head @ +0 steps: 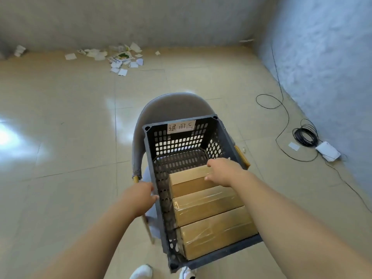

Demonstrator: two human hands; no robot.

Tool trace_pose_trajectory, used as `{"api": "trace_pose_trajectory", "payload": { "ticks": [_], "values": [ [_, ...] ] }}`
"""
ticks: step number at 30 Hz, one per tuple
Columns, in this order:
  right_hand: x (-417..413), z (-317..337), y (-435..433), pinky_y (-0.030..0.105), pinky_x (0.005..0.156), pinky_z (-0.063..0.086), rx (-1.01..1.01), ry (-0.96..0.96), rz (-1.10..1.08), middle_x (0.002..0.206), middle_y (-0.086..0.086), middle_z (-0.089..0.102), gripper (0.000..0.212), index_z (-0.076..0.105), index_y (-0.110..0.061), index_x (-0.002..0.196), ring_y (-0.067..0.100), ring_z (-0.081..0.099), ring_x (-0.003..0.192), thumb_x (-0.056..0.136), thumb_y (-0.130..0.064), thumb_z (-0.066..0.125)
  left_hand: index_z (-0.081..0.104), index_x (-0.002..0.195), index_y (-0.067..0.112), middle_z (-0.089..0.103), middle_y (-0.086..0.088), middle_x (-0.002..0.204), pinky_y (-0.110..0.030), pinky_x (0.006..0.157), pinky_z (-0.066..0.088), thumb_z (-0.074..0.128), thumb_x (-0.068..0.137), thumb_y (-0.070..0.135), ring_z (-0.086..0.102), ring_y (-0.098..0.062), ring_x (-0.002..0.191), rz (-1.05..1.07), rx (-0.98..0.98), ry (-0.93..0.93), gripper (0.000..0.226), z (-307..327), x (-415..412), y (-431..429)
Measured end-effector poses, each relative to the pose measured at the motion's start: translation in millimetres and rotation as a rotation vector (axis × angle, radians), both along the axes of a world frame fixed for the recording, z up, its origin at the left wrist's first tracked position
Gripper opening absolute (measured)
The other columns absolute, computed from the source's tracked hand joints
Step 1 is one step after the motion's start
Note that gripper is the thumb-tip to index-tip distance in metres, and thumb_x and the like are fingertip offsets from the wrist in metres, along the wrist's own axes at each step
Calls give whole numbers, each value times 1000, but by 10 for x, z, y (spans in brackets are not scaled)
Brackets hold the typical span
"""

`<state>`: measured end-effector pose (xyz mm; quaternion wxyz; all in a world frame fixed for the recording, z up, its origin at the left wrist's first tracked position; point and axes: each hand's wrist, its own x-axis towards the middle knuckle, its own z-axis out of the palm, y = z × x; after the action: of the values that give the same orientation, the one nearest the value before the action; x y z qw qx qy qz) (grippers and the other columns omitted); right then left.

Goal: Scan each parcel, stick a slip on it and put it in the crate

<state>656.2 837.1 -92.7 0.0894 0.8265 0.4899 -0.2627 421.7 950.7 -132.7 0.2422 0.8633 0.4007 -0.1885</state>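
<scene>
From the head camera, a dark perforated plastic crate (182,141) sits on the seat of a grey chair (159,105), which stands on a tiled floor (60,117). A white label (181,127) with handwritten characters is stuck at the top of the crate's far wall.

Three brown cardboard parcels lie side by side in the crate, filling its near part. The far parcel (189,182) is under the right hand (225,171), which reaches over the crate's right side. Its fingers lie on the parcel's top and far edge, curled against the cardboard; whether they grip it or only rest on it cannot be told. The middle parcel (207,206) and the near parcel (217,236) are wrapped in shiny clear tape and lie below the right forearm, touched by neither hand.

The left hand (141,195) is outside the crate, just beside its left wall, with its fingertips at the rim; the fingers are loosely curled and hold nothing.

Scraps of paper (118,57) litter the floor by the far wall. At the right, a black cable (306,134) lies coiled by a white box (328,151) near the wall. White shoes (141,271) show at the bottom edge.
</scene>
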Motion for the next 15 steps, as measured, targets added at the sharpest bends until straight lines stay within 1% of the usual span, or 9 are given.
{"api": "trace_pose_trajectory", "payload": {
  "ticks": [3,6,8,10,12,13,15],
  "values": [
    [-201,174,-329,35,86,51,26,18,-173,124,3,60,47,50,-20,130,22,59,108,89,-41,60,55,107,20,61,0,105,-28,74,48,49,91,40,58,-17,90,-180,41,-29,26,163,14,56],
    [-498,349,-707,35,86,50,16,10,-327,124,2,59,48,48,-20,131,22,58,107,90,-41,58,50,91,23,56,2,95,-29,73,49,50,90,39,55,-15,83,-371,103,-59,16,334,6,68],
    [-735,457,-1005,36,87,50,20,-1,-431,124,2,59,48,49,-19,131,22,58,108,90,-43,56,47,85,24,53,3,88,-32,74,52,49,90,38,54,-14,79,-487,158,-69,15,447,16,19],
    [-1009,561,-1346,36,85,49,9,-4,-529,122,1,59,46,50,-20,128,22,57,106,90,-45,56,52,91,22,54,3,91,-33,75,53,46,91,36,55,-14,81,-597,181,-78,15,524,14,-107],
    [-1308,638,-1725,35,84,48,19,18,-649,118,1,59,46,52,-20,127,21,56,104,89,-45,57,54,105,20,58,1,103,-34,78,54,47,92,34,57,-16,89,-700,166,-95,20,586,27,-302],
    [-1463,672,-1924,34,86,47,29,30,-720,118,1,58,46,52,-21,127,21,56,104,88,-44,58,52,112,21,59,0,108,-34,80,53,48,92,35,58,-17,94,-758,158,-101,25,615,34,-428],
    [-1781,722,-2336,35,93,46,46,41,-868,126,2,56,49,50,-22,130,23,54,112,87,-44,60,50,120,22,58,-1,115,-32,82,52,49,92,39,57,-17,99,-877,148,-112,33,679,48,-742]
  ]
}}
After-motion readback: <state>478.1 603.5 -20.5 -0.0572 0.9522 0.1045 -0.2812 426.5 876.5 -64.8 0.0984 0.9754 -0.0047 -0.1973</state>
